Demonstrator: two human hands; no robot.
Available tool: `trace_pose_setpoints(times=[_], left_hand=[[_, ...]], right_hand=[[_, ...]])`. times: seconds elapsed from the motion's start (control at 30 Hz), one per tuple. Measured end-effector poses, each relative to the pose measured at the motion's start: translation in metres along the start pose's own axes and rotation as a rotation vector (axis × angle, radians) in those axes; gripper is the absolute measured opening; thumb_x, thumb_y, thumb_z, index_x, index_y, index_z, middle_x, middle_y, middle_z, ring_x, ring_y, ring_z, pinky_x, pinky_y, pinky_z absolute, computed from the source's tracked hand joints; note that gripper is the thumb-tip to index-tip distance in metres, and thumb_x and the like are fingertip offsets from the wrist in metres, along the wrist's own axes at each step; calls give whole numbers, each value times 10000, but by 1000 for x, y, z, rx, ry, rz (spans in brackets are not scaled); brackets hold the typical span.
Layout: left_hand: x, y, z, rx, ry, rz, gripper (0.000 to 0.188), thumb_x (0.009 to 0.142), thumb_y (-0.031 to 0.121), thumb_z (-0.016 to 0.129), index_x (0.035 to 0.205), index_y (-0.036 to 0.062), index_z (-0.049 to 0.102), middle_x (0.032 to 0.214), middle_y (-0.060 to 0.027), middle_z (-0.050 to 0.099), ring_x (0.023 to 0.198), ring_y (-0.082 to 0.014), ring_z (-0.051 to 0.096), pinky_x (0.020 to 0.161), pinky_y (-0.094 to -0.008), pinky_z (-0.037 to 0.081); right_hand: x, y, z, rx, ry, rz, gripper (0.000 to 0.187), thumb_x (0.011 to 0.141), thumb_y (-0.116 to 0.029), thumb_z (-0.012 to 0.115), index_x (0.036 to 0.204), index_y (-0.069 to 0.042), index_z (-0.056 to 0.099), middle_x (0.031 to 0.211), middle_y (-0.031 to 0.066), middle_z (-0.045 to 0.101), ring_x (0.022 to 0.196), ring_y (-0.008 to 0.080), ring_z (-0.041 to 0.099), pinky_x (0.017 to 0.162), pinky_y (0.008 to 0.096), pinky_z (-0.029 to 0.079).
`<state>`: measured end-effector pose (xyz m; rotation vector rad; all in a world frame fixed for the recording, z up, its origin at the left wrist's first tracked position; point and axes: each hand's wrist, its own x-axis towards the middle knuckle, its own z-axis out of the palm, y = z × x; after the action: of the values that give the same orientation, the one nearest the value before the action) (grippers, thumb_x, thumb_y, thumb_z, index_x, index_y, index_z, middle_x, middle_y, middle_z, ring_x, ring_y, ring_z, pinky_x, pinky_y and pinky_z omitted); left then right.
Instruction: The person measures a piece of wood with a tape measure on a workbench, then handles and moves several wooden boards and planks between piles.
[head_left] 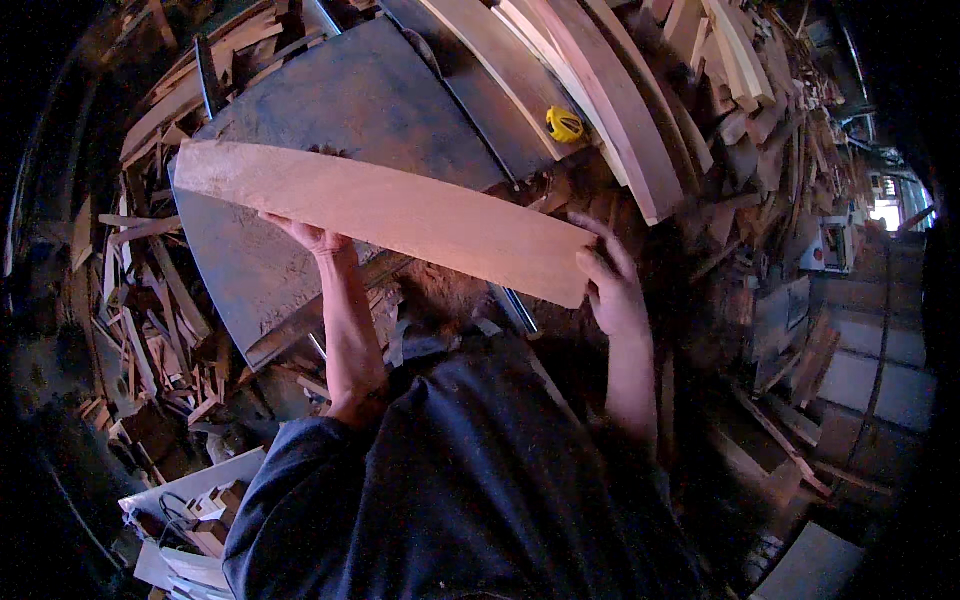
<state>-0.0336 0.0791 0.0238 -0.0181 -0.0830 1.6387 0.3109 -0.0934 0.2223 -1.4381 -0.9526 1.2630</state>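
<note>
Board: The board (400, 215) is held up in front of the body, over the table (340, 90) for most of its left part. Whether the table is touched by its left end cannot be told.
Board and hands: It is held by the left hand (322, 236) left of its middle and by the right hand (615, 285) at its right end. A long bit is left sticking out past the left hand.
Left hand: It is closed on the board from below, at the near edge. Most of its fingers are hidden under the wood, so how far they are bent cannot be seen.
Right hand: It is clamped around the right end, with the tips laid on the corner and the end edge.
Board's way: Its long side is laid from left to right, on a slant. The left end is pointed away from the body, and the right end is brought nearer. The wide flat face is turned up.
Tape: The yellow tape (564, 125) is set beyond the right end, beside the planks (625, 110).
</note>
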Motion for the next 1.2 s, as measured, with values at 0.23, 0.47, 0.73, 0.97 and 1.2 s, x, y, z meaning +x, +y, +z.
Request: trace_pose_setpoints(times=[0.23, 0.47, 0.73, 0.97, 1.2], left_hand=[[-14, 4, 63, 239, 111, 206, 980, 731, 757, 593, 1412, 81, 395, 1366, -200, 483, 1244, -384, 461, 1074, -577, 346], [-6, 67, 7, 177, 102, 267, 923, 744, 738, 601, 1396, 109, 426, 1360, -154, 505, 1231, -383, 473, 1070, -570, 355], [-5, 54, 31, 11, -14, 252, 835, 837, 684, 530, 1360, 38, 444, 1302, -157, 539, 1181, -363, 503, 1057, -538, 375], [8, 71, 51, -196, -280, 335, 773, 894, 608, 497, 1350, -11, 425, 1294, -168, 530, 1178, -349, 496, 1060, -535, 370], [1, 98, 46, -113, -242, 313, 699, 934, 569, 459, 1368, 22, 414, 1312, -150, 522, 1198, -336, 489, 1061, -527, 372]], right_hand=[[26, 8, 40, 84, -16, -8, 411, 914, -289, 608, 1264, -80, 557, 1240, 76, 564, 1170, 190, 507, 1000, 349, 405], [42, -8, 81, 94, -73, -19, 424, 978, -305, 517, 1289, -17, 524, 1278, 95, 549, 1214, 191, 488, 1044, 349, 369], [49, -6, 100, 86, 108, -30, 507, 978, -339, 520, 1359, -8, 481, 1330, 99, 520, 1258, 206, 464, 1074, 360, 346], [32, -4, 93, -335, -136, -348, 712, 871, -436, 671, 1364, 35, 463, 1344, 137, 520, 1252, 219, 478, 1064, 363, 361], [9, -11, 113, -442, -308, -333, 757, 869, -465, 677, 1388, 29, 434, 1350, 126, 525, 1231, 203, 491, 1028, 342, 391]])
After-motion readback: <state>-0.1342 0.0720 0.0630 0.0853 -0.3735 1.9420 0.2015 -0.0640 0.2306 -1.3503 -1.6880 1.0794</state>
